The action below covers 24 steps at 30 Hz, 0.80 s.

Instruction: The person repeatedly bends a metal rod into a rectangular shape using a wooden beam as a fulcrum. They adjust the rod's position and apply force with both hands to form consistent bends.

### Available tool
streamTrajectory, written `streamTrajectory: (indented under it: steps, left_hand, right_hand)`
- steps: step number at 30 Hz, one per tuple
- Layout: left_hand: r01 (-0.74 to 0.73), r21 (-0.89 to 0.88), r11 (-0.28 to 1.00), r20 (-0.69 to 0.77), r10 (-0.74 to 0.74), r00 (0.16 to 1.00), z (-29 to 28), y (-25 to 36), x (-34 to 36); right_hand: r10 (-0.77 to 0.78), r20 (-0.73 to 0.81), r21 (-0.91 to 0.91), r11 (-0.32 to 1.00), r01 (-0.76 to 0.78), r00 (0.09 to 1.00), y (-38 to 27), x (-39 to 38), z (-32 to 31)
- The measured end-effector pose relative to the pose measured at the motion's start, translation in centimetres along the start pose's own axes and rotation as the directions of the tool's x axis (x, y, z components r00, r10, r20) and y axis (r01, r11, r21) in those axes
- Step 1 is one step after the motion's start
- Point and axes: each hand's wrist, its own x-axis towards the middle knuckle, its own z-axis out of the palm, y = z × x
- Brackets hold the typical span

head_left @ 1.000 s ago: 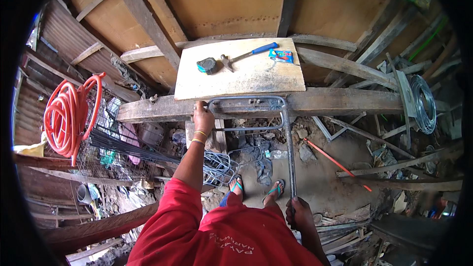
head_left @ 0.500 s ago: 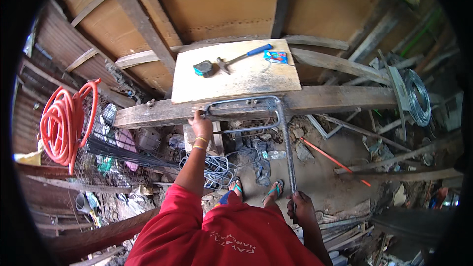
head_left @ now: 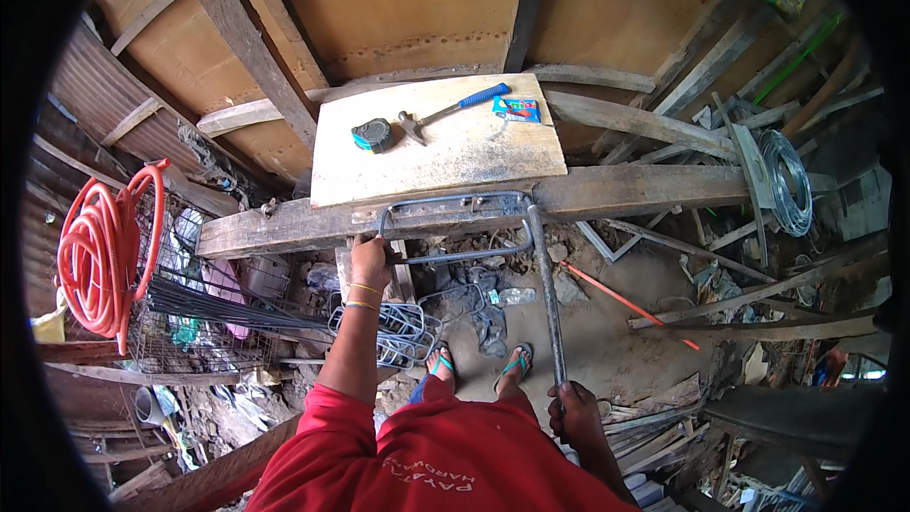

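My left hand [head_left: 371, 263] is closed on the left side of a bent metal rod [head_left: 450, 256], a rectangular loop lying along the front of a thick wooden beam [head_left: 654, 188], where bolts stick up. My right hand [head_left: 571, 413] grips the lower end of a long grey pipe [head_left: 549, 299], whose upper end meets the rod's right corner. On the pale board [head_left: 427, 171] above lie a tape measure [head_left: 373, 136], a blue-handled hammer [head_left: 483, 95] and a small blue packet [head_left: 517, 109].
Red coiled hose [head_left: 100, 256] hangs left beside a wire cage [head_left: 237, 341] with black rods. Bent rods [head_left: 384, 332] lie below the beam. A wire coil [head_left: 787, 185], timber pieces [head_left: 758, 332] and an orange rod [head_left: 626, 303] are right, rubble around my feet.
The view has shifted, so the board and beam sit slightly further left and my left hand appears lower. Both hands keep their grips; the pipe's angle looks nearly the same.
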Motion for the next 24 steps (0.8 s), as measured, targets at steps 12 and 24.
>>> streamTrajectory:
  steps: [12,24]
  left_hand:
    - [-0.066,0.128,0.99,0.004,0.066,0.998,0.3,-0.4,-1.0]
    - [0.089,-0.098,0.991,-0.016,-0.091,0.996,-0.1,-3.7,-6.7]
  right_hand:
    - [0.024,0.044,0.04,0.999,-0.025,0.999,2.4,4.6,-0.5]
    - [-0.039,0.168,0.263,0.965,-0.006,0.985,3.5,5.4,-0.1]
